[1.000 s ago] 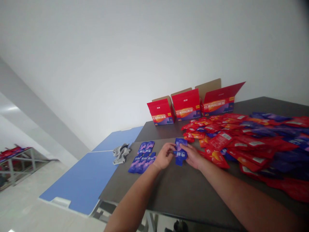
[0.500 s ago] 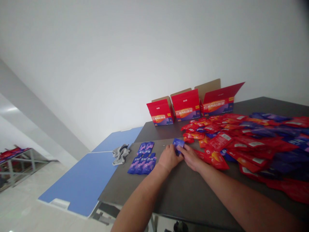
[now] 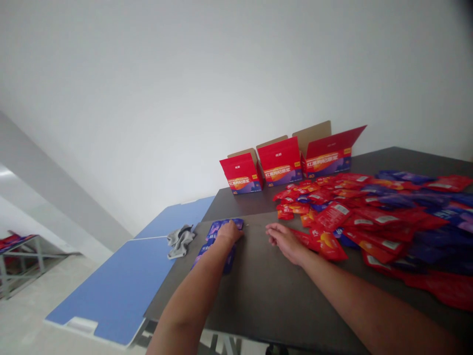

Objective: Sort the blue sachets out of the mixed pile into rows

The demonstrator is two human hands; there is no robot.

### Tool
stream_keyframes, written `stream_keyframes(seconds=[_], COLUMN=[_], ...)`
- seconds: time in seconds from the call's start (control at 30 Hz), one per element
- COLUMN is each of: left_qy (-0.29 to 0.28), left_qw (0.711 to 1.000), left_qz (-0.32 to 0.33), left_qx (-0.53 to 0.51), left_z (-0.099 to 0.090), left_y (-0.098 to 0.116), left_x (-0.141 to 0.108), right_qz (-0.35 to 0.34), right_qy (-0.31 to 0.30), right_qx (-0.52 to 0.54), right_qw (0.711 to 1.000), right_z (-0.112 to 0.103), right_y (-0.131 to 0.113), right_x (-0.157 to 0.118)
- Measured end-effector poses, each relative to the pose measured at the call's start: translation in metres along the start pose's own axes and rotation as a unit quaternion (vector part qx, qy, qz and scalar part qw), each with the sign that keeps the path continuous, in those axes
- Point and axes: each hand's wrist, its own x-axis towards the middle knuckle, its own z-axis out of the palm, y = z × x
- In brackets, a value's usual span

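In the head view, a dark grey surface [image 3: 266, 291] runs from the lower middle to the right edge, with metal legs [image 3: 231, 344] showing under its near side. The left hand [image 3: 229, 232] is down over a small group of purple pouches [image 3: 215, 229] lying flat near the surface's left end. Its fingers are bent and partly hidden, touching the pouches, and I cannot tell whether the grip has hold of one. The forearm covers part of the group.

The right hand [image 3: 286, 242] hovers apart from the left, near the middle of the surface. Its grip is loosely curled and partly open, with nothing seen in it. Just beside it spreads a large heap [image 3: 351, 217] of red and purple pouches, reaching to the right edge.

Along the back stand three red and purple boxes [image 3: 280, 165] in a row, flaps raised, close to a pale wall [image 3: 166, 98]. A crumpled grey cloth [image 3: 180, 241] lies at the left end, where a blue table [image 3: 103, 286] with a white rim adjoins. Further left, a shiny pale floor [image 3: 55, 296] leads to a metal-framed stand [image 3: 22, 264] carrying red items, too small to make out.
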Motion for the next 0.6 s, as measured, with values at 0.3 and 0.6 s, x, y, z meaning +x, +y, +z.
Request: stream_keyframes(seconds=[0.3, 0.6], left_qy=[0.001, 0.04], left_qw=[0.999, 0.996], left_qz=[0.007, 0.037], left_qx=[0.045, 0.07], left_z=[0.01, 0.008], left_y=[0.005, 0.018], left_x=[0.0, -0.023], right_qz=[0.0, -0.001], right_qy=[-0.005, -0.009], right_qx=[-0.014, -0.005], right_qw=[1.0, 1.0], right_z=[0.001, 0.001], right_y=[-0.001, 0.001], right_x=[-0.001, 0.0])
